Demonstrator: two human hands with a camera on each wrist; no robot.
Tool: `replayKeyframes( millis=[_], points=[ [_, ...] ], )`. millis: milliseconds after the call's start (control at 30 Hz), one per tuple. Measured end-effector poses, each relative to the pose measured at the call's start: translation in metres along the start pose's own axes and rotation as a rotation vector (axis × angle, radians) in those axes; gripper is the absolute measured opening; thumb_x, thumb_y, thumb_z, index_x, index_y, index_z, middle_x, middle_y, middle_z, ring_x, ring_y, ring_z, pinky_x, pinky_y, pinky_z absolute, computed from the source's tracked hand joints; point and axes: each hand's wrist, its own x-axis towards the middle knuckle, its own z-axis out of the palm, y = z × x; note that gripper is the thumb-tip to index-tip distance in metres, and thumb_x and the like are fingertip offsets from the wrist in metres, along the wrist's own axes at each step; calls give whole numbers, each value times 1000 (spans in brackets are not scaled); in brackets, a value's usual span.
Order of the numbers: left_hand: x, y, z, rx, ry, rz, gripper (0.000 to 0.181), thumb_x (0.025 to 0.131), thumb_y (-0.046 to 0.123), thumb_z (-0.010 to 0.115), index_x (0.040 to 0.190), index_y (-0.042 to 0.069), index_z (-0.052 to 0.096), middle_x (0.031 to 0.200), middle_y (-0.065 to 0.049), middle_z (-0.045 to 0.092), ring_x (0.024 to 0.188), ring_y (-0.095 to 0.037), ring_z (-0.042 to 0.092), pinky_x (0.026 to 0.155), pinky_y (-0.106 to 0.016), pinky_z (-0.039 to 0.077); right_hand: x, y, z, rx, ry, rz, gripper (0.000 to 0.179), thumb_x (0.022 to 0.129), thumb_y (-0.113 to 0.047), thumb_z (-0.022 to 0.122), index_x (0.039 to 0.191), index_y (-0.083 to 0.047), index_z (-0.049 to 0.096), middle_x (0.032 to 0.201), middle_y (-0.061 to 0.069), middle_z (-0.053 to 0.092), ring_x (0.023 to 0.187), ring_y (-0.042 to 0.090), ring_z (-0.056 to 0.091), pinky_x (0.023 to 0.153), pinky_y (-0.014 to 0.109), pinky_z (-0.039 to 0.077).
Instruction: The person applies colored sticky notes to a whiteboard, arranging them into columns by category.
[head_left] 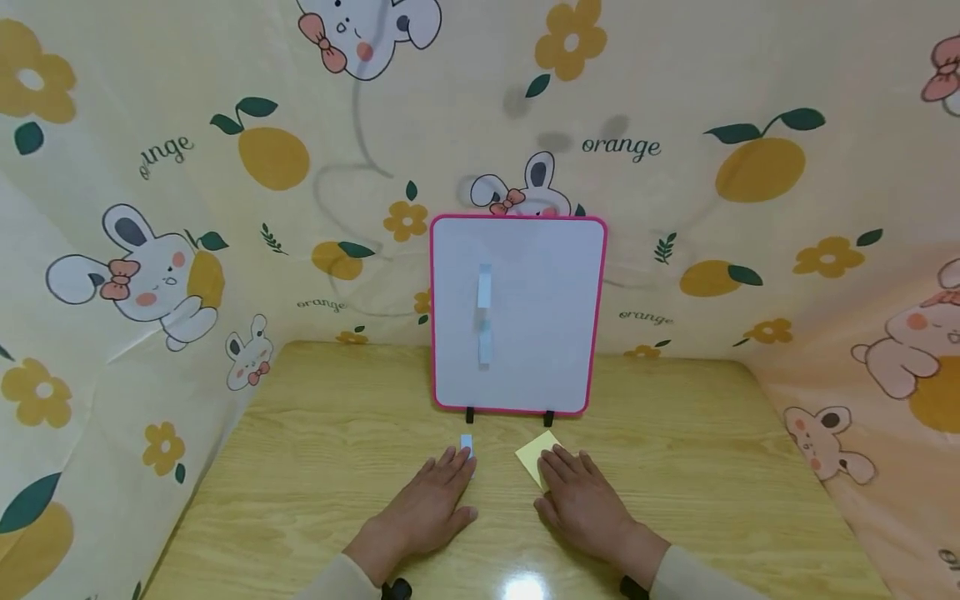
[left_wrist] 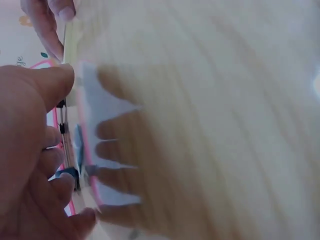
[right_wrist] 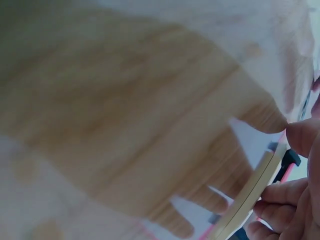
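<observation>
Left hand [head_left: 429, 507] and right hand [head_left: 588, 507], fingers extended, apparently steady the blue strip [head_left: 467, 441] and yellow pad [head_left: 532, 453]. Lifting either likely calls for pinching.

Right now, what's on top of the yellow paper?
The right hand lies over part of the yellow paper. Its far corner and left side are bare; whatever the hand covers can't be seen.

Through my remote view, I see a wood-grained table [head_left: 315, 450] under both hands. A light-blue strip [head_left: 467, 440] lies beneath the left hand's [head_left: 427, 508] fingertips, a yellow sheet [head_left: 531, 455] beneath the right hand's [head_left: 588, 504]; ahead of both, a pink-rimmed whiteboard [head_left: 536, 317] stands on black feet [head_left: 470, 415].
</observation>
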Motion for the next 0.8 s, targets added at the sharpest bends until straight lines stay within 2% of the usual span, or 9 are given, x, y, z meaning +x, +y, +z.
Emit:
replayKeyframes(
  millis=[100, 233, 433, 567, 800],
  points=[
    [6, 7, -2, 28, 0, 15, 70, 108, 43, 56, 163, 5, 37, 172, -13, 33, 161, -31, 28, 130, -55, 28, 2, -2, 2, -7, 5, -21, 56, 105, -35, 62, 145, 4, 60, 152, 18, 59, 147, 40, 50, 121, 64, 39],
    [20, 21, -5, 98, -8, 66, 69, 108, 44, 55, 163, 6, 39, 171, -11, 34, 161, -28, 28, 131, -51, 27, 2, -1, 2, -9, -7, -18, 57, 105, -36, 62, 147, 3, 58, 154, 18, 57, 148, 40, 48, 122, 64, 37],
    [44, 40, -6, 143, -56, 116, 69, 109, 47, 52, 164, 9, 37, 173, -6, 30, 162, -23, 26, 132, -44, 26, -2, 4, -2, -11, -32, 45, 63, 106, -40, 62, 149, 4, 55, 156, 20, 54, 150, 40, 45, 125, 64, 33],
    [49, 42, -6, 164, -102, 112, 69, 109, 50, 51, 165, 12, 36, 174, -4, 30, 162, -21, 25, 132, -42, 26, -6, 8, -4, -16, -17, 82, 61, 104, -40, 64, 146, 4, 58, 153, 21, 57, 148, 40, 48, 123, 64, 35],
    [52, 38, -2, 209, -129, 94, 73, 108, 55, 51, 165, 12, 36, 174, -3, 28, 162, -21, 24, 133, -44, 26, -9, 10, -4, -14, -4, 63, 58, 103, -37, 66, 145, 4, 60, 151, 20, 59, 146, 40, 50, 122, 64, 37]
  ],
)
